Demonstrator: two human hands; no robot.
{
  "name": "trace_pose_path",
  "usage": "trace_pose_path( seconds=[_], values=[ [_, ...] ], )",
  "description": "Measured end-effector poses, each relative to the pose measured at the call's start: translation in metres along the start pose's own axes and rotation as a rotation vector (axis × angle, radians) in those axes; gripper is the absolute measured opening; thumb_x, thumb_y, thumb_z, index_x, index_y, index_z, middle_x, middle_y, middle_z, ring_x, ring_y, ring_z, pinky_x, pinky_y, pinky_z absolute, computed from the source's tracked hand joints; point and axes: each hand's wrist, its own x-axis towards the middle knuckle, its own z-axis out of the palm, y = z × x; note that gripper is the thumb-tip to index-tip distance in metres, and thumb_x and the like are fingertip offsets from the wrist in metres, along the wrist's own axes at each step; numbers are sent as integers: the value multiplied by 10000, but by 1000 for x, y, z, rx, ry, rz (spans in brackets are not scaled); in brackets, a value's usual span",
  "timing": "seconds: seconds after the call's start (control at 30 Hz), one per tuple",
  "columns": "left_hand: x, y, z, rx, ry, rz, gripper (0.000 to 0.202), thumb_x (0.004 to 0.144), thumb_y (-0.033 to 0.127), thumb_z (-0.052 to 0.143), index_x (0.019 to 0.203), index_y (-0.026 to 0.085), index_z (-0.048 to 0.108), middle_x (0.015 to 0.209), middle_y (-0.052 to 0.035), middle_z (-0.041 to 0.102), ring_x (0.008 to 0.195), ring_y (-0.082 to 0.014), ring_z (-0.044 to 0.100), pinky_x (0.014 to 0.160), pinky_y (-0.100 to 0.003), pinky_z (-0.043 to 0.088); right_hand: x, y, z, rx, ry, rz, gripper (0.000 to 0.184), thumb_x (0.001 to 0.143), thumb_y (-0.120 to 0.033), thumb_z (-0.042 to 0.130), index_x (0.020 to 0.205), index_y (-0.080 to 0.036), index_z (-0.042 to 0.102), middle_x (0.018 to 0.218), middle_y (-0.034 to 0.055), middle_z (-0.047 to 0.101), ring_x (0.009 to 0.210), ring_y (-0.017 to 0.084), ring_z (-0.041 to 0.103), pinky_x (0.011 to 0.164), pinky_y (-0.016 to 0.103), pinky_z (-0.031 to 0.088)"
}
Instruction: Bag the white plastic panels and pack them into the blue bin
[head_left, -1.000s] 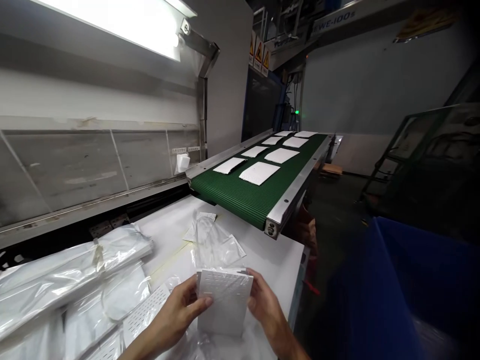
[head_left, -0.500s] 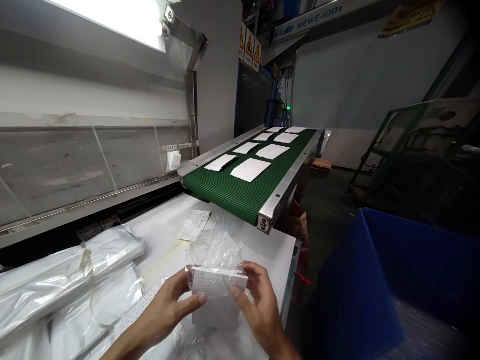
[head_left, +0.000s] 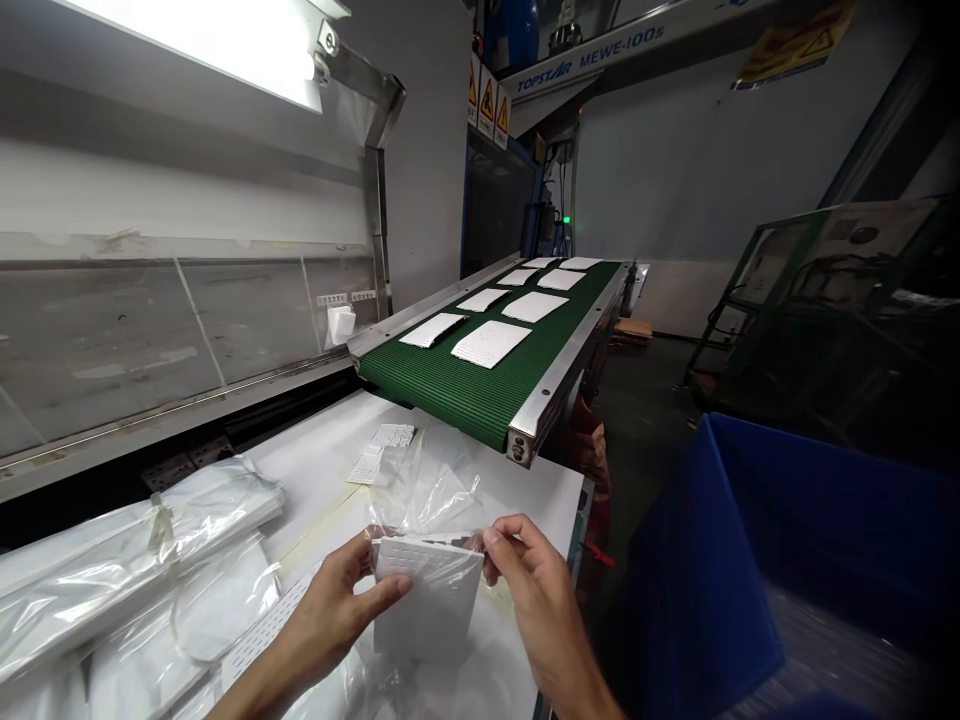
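1. Panel (head_left: 427, 605): white, perforated, at 6 o'clock, held between both hands over the table (head_left: 525, 505). Long axis ran roughly 12 to 6. Could not tell if its lower end touched the table.
2. Bag (head_left: 427, 490): clear film, around the panel's top end, loose part rising toward 12. Could not tell how far the panel sat inside.
3. Left hand (head_left: 330, 595): holding the panel's left edge at 9 o'clock, thumb reaching across the face.
4. Right hand (head_left: 525, 580): narrow pinch at the panel's top corner, 2 o'clock from its middle, film at the fingers. Could not tell if it gripped film, panel or both.
5. Key relation: right hand sat nearer the top edge and bag mouth; left hand sat lower on the panel.
6. Around: bagged stacks (head_left: 127, 570) at 9 o'clock on the table, a perforated strip (head_left: 262, 625) just beside the left hand, loose perforated pieces (head_left: 379, 452) at 12. Conveyor (head_left: 480, 385), green belt, at 1 o'clock carrying white sheets (head_left: 491, 343). Blue bin (head_left: 705, 560) at 3 o'clock.
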Motion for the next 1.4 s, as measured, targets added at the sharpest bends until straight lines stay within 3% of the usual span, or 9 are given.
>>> trace_pose_path(
  seconds=[0.17, 0.3, 0.43, 0.57, 0.77, 0.87, 1.0, 1.17, 1.4],
  values=[
    [1, -10, 0, 14, 17, -1, 255, 827, 376, 607, 1003, 193, 581, 968, -47, 641, 913, -221, 582, 775, -289, 451, 0, 11, 5, 565, 23, 180, 118, 821, -271, 646, 804, -201, 553, 887, 22, 635, 724, 113, 508, 687, 242, 431],
    [-1, 1, 1, 32, 6, -18, 248, 834, 381, 592, 981, 182, 586, 979, -55, 651, 948, -233, 584, 801, -299, 455, 0, 25, 14, 834, 121, 241, 202, 763, -195, 695, 900, -233, 551, 730, -32, 551, 659, 98, 493, 600, 218, 428],
    [-3, 7, -1, 76, -27, -41, 278, 842, 339, 575, 1062, 172, 606, 1088, -79, 652, 1001, -239, 582, 863, -322, 454, -9, 39, 11, 377, 123, 157, 200, 805, -373, 647, 945, -246, 583, 791, -17, 560, 660, 116, 492, 636, 247, 434],
    [-9, -7, 1, 159, -39, -73, 302, 824, 279, 574, 1106, 180, 617, 1087, -67, 666, 1007, -245, 586, 889, -335, 452, -7, 43, -4, -63, 49, 32, 479, 758, -532, 634, 1138, -254, 546, 1235, 60, 517, 1040, 247, 527, 826, 322, 446],
    [-16, -25, -2, 170, -67, -124, 313, 788, 313, 621, 1066, 172, 641, 1032, -69, 677, 976, -272, 593, 891, -382, 458, 18, 54, -4, -173, -422, -63, 381, 780, -448, 651, 1069, -207, 590, 996, 43, 659, 952, 233, 602, 822, 323, 477],
    [-6, -17, -8, -64, -61, -42, 515, 765, 323, 667, 1245, 199, 527, 1225, -95, 598, 1078, -278, 553, 932, -396, 444, 19, 75, -3, -250, -417, -49, 420, 760, -426, 675, 1107, -204, 593, 994, 44, 677, 940, 247, 615, 814, 334, 480],
    [7, -21, -3, -231, -69, 3, 461, 789, 332, 648, 1201, 147, 551, 1133, -111, 641, 1006, -278, 591, 874, -403, 483, 15, 88, -15, -299, -470, 14, 455, 704, -393, 726, 1099, -201, 609, 1000, 57, 684, 936, 281, 626, 811, 373, 493],
    [-4, -60, 6, 92, -65, -78, 278, 812, 305, 595, 1039, 144, 603, 983, -64, 663, 922, -253, 603, 795, -343, 488, 16, 71, -15, -89, -440, -46, 805, 700, -375, 744, 1374, -271, 315, 1353, 72, 483, 1239, 268, 440, 1017, 397, 368],
    [-19, -65, -1, 211, -60, -139, 409, 695, 292, 707, 1080, 208, 599, 994, -52, 671, 905, -272, 602, 796, -377, 467, 5, 111, 4, -125, -431, 51, 427, 748, -364, 702, 1093, -156, 560, 1040, 98, 671, 975, 301, 616, 851, 424, 480]
  ],
)
